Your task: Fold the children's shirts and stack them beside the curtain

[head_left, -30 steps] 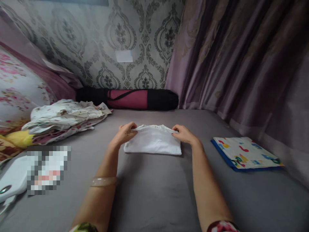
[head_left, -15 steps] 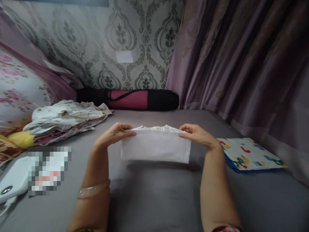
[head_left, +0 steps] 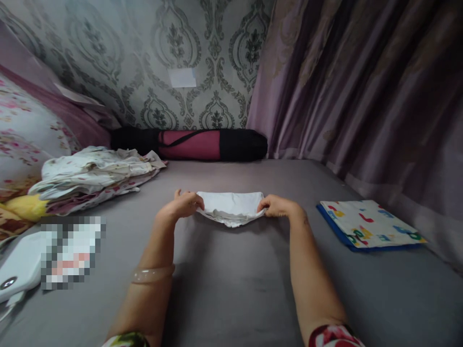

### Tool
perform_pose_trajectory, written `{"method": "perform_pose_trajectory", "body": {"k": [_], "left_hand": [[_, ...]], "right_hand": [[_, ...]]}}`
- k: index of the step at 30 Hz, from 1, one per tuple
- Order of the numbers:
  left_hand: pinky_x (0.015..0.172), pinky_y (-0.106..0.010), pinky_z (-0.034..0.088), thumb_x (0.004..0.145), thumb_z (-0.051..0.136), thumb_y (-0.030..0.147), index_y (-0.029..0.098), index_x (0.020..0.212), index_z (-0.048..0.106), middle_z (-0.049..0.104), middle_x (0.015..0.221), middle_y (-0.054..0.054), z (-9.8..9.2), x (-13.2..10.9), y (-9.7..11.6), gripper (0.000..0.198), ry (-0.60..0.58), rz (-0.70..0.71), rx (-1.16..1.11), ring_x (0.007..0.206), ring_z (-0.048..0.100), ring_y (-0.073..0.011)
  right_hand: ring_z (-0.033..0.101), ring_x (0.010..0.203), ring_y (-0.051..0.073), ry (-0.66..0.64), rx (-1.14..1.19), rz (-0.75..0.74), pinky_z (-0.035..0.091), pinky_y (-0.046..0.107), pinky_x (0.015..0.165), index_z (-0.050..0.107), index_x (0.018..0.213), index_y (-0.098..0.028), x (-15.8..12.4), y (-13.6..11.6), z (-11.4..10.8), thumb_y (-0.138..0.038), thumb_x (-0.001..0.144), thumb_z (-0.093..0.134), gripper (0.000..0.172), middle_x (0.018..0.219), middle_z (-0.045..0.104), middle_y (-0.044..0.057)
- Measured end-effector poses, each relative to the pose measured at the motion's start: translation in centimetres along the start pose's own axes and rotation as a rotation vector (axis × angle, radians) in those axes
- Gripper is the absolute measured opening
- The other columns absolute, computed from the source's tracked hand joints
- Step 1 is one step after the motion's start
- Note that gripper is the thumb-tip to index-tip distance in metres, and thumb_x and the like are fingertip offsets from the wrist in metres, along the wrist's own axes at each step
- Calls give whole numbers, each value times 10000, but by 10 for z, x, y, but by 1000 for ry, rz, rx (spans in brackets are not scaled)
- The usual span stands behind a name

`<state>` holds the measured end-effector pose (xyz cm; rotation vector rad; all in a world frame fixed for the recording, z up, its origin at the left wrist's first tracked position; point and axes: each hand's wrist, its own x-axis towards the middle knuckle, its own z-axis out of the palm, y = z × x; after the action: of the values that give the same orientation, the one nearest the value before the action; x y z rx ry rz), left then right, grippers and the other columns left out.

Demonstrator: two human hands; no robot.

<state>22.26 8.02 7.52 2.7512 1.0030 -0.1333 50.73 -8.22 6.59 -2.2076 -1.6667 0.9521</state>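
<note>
A folded white cloth (head_left: 230, 207) hangs slightly sagging between both my hands, just above the grey bed sheet (head_left: 231, 289). My left hand (head_left: 182, 206) pinches its left end, fingers closed. Its right end is pinched by my right hand (head_left: 277, 206). A pale bangle sits on my left forearm.
A pile of floral clothes (head_left: 90, 173) lies at the left by a flowered pillow (head_left: 25, 140). A folded cloth with coloured shapes (head_left: 369, 224) lies at the right near the curtain (head_left: 361, 96). A pink and black rolled mat (head_left: 191, 144) rests against the wall. A white device (head_left: 18, 270) sits at the lower left.
The white cloth was lifted upright off the bed, then lowered and tipped forward; it now appears shorter and sagging between my hands, which have moved closer together.
</note>
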Motion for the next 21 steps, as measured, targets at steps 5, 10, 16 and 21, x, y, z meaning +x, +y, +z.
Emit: {"method": "perform_pose_trajectory", "body": {"k": [5, 10, 16, 21], "left_hand": [[1112, -606, 113, 762, 477, 109, 295, 949, 715, 718, 1053, 30, -4, -2, -1, 356, -243, -39, -40, 1038, 620, -188], [1108, -576, 197, 826, 423, 116, 217, 1043, 674, 717, 1070, -44, -5, 0, 2, 346, -74, -79, -39, 1033, 631, -203], [1130, -516, 222, 902, 383, 166, 182, 1291, 500, 564, 1345, -106, 19, 16, 42, 406, 245, 50, -44, 1262, 493, -220], [1151, -499, 206, 901, 341, 122, 123, 1376, 415, 461, 1443, -131, 55, 32, 72, 481, 238, 118, 17, 1392, 330, -255]], "right_hand": [[638, 772, 138, -120, 6, 67, 433, 177, 647, 762, 921, -183, -1, -7, 0, -17, 576, 567, 430, 881, 738, 22], [656, 774, 164, -11, -10, 73, 457, 208, 656, 738, 982, -136, 2, -17, 2, -106, 725, 563, 312, 844, 740, 63], [482, 1267, 214, 362, -216, -152, 345, 309, 1046, 532, 1334, -132, 26, -49, 35, -241, 914, 399, 455, 1370, 542, 124], [125, 1456, 238, 340, -301, -166, 101, 448, 1172, 232, 1492, -35, 41, -68, 74, -251, 924, 310, 613, 1573, 183, 141]]}}
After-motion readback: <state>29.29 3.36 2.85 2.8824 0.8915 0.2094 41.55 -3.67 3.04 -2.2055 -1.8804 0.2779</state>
